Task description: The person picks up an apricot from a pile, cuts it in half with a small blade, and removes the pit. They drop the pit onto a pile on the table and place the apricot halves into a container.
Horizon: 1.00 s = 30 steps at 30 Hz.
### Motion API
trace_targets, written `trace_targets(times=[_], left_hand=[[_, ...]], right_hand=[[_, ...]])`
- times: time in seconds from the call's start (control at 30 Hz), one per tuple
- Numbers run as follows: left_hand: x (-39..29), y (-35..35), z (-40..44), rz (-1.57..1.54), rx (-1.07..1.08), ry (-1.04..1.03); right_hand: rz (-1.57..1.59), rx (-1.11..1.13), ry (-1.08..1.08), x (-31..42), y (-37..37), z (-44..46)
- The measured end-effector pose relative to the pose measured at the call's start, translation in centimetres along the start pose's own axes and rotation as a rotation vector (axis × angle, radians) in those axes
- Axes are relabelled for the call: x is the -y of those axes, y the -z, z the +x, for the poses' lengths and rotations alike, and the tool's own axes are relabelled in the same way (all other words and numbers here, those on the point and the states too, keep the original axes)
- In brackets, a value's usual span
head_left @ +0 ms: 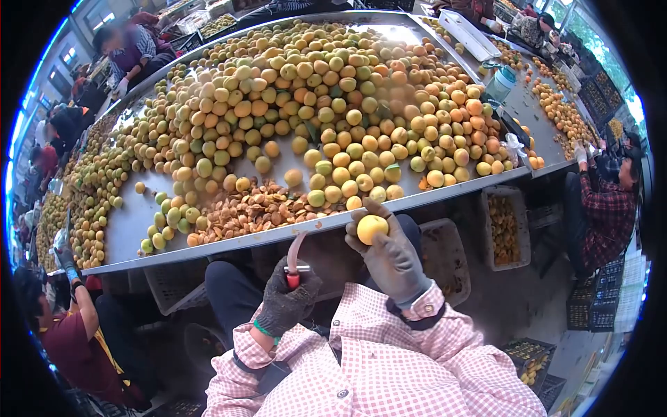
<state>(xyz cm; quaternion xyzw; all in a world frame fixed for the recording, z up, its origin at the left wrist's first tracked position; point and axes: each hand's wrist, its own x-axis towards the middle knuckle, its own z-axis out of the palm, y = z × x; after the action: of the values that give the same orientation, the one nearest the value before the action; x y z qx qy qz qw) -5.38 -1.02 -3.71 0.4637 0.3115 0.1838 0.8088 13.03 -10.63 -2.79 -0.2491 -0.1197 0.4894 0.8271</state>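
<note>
My left hand point(290, 299), in a dark knit glove with a green band at the wrist, grips a small curved knife point(294, 254). Its red handle is partly covered by the fingers, and the blade points up toward the table edge. My right hand point(397, 260), in a grey coated glove, holds a yellow apricot point(372, 229) between thumb and fingers just in front of the table. Brown apricot stones or cut pieces point(257, 212) lie heaped near the edge. Behind them spreads a large pile of whole apricots point(299, 90), green to orange.
The metal table's rim point(208, 258) runs across before my knees. Below it stand a white crate point(445, 243) and another crate point(505, 229) with yellowish pieces. A bottle point(500, 85) stands at the right. Co-workers sit left, right point(603, 208) and behind the table.
</note>
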Motion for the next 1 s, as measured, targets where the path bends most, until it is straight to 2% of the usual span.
trace_targets(times=[0.03, 0.07, 0.13, 0.17, 0.27, 0.3, 0.33, 0.4, 0.47, 0.53, 0.57, 0.63, 0.83, 1.0], left_hand=[[-0.2, -0.3, 0.0, 0.017, -0.043, 0.033], [-0.3, -0.6, -0.2, 0.016, -0.049, 0.032], [-0.6, -1.2, -0.2, 0.065, -0.049, 0.047], [-0.4, -1.2, 0.0, 0.114, -0.007, -0.006], [-0.2, -2.1, 0.0, 0.248, 0.026, -0.028], [1.4, -1.3, 0.6, 0.52, 0.051, -0.3], [1.5, -1.2, 0.4, 0.523, 0.049, -0.299], [1.6, -0.9, 0.1, 0.911, 0.027, -0.391], [1.3, -0.9, -0.2, 0.924, 0.012, -0.401], [0.6, -1.2, -0.9, 1.119, -0.006, -0.259], [0.4, -1.4, -1.1, 1.119, -0.008, -0.258], [0.2, -1.8, -1.3, 1.097, 0.018, -0.373], [0.4, -1.7, -1.4, 1.051, 0.009, -0.477], [0.2, -1.9, -1.6, 1.055, 0.011, -0.398]], right_hand=[[0.03, 0.047, -0.116, 0.5, 0.7, 0.0], [0.031, 0.05, -0.122, 0.8, 0.9, -0.4], [-0.273, 0.119, -0.296, 1.0, 0.7, -1.0], [-0.569, 0.127, -0.245, 1.1, 0.5, -1.1], [-0.611, 0.091, -0.187, 0.0, 1.1, -1.2], [-0.509, 0.104, -0.16, -0.3, 0.9, -1.3], [-0.505, 0.105, -0.162, -0.3, 0.8, -1.4], [-0.579, 0.075, -0.251, -0.3, 0.6, -1.7], [-0.594, 0.048, -0.194, -0.2, -0.3, -2.1], [-0.482, 0.059, -0.282, -0.2, 0.0, -2.3], [-0.542, 0.104, -0.088, -0.9, 0.0, -2.3], [-0.464, 0.108, -0.09, -1.1, -1.0, -2.3], [-0.328, 0.125, -0.093, -1.8, -1.2, -2.7], [-0.32, 0.17, -0.096, -1.8, -0.9, -2.6]])
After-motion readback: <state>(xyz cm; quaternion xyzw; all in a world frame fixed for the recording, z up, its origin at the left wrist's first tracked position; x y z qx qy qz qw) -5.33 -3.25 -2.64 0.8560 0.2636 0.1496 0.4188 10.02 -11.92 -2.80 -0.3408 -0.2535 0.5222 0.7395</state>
